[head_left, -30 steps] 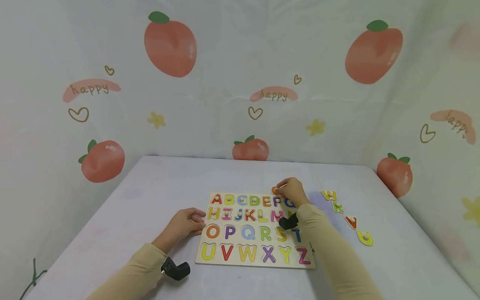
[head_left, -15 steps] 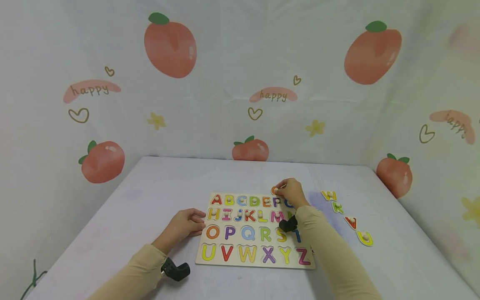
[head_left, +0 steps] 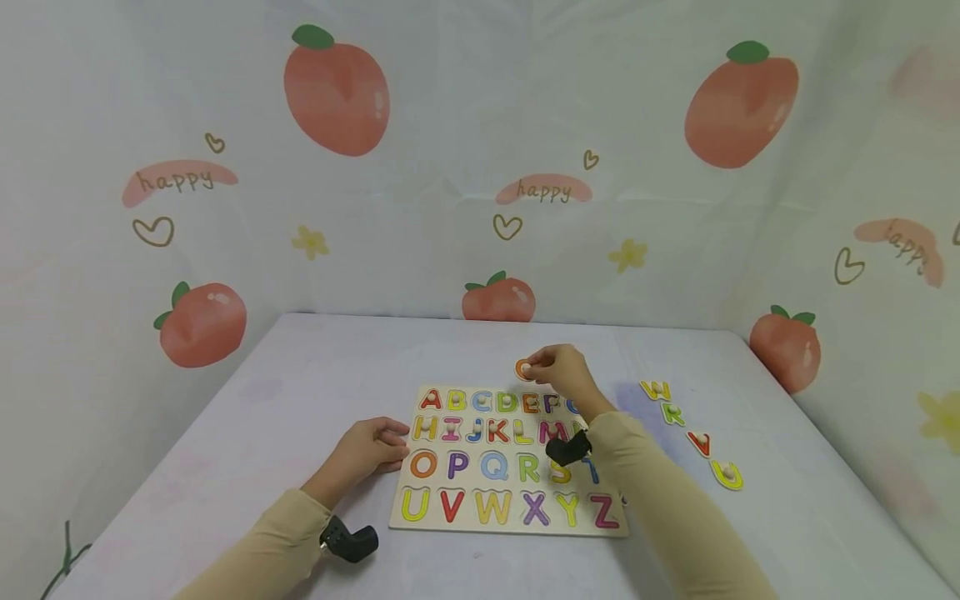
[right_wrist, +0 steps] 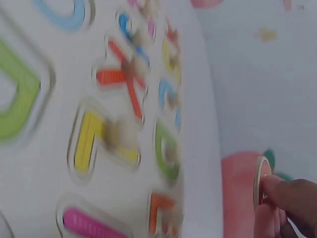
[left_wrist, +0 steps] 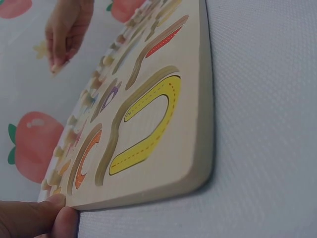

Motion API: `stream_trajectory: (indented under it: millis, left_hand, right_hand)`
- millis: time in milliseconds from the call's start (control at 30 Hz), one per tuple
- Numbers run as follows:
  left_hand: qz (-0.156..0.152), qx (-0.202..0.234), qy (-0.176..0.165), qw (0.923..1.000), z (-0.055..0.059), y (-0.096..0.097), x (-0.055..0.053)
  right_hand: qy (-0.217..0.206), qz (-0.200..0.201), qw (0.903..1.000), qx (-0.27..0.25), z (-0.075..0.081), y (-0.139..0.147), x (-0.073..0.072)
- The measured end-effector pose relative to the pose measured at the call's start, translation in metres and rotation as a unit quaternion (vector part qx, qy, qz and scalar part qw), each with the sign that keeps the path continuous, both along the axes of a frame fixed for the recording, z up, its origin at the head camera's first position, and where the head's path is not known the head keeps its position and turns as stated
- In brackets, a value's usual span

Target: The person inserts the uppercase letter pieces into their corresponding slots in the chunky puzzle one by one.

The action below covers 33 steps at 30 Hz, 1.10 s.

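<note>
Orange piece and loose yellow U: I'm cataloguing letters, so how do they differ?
The right hand pinches the orange piece; the loose yellow U lies on the table. The orange piece shows a rounded edge; the loose yellow U is open at one end. Neither sits in the board.

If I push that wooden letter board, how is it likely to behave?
The board shows a thick, straight edge, so it should slide stiffly rather than bend. Lying broad and flat, it probably won't tip. The red K sits seated in it, so that piece would likely travel along.
</note>
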<state>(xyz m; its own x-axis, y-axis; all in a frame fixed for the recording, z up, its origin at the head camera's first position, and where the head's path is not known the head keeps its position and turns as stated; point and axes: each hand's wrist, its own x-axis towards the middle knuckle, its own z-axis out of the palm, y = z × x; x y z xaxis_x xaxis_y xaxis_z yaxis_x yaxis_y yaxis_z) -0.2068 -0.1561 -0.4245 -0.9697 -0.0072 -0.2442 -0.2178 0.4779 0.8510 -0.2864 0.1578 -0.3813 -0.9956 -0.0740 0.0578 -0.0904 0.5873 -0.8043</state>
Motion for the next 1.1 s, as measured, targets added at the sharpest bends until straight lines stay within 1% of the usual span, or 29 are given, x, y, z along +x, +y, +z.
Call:
stream_trajectory:
  millis: [33,133,300,400,533,633,767,833,1100]
  left_hand:
    - [-0.001,-0.001,0.000,1.0000,0.000,0.000,0.000]
    - [-0.002,-0.004,0.001,1.0000,0.000,-0.001,0.001]
    - [-0.004,-0.006,0.002,1.0000,-0.001,-0.002,0.001]
    - [-0.004,-0.001,0.003,1.0000,-0.001,-0.002,0.000]
    - [-0.005,0.007,0.000,1.0000,-0.002,-0.002,-0.001]
    - [-0.005,0.009,-0.002,0.9999,-0.003,-0.002,-0.002]
    - [-0.008,0.008,0.001,0.9999,-0.003,-0.002,-0.002]
    - [-0.009,0.008,0.003,0.9999,-0.002,-0.002,-0.001]
    - [-0.009,0.010,0.001,0.9999,0.000,-0.002,-0.001]
  right_hand:
    - [-0.006,0.003,1.0000,-0.002,0.002,-0.005,0.003]
    - [0.000,0.022,0.9997,-0.003,0.006,-0.022,0.013]
    - [0.000,0.072,0.9974,-0.001,0.009,-0.053,0.033]
    - [-0.005,0.109,0.9940,0.002,0.008,-0.071,0.044]
    - [-0.021,0.143,0.9894,0.010,-0.002,-0.092,0.056]
    - [-0.036,0.155,0.9867,0.031,-0.011,-0.105,0.063]
    - [-0.044,0.169,0.9839,0.040,-0.020,-0.117,0.070]
    - [-0.043,0.176,0.9830,0.031,-0.022,-0.121,0.072]
    - [-0.074,0.187,0.9794,-0.001,-0.027,-0.131,0.080]
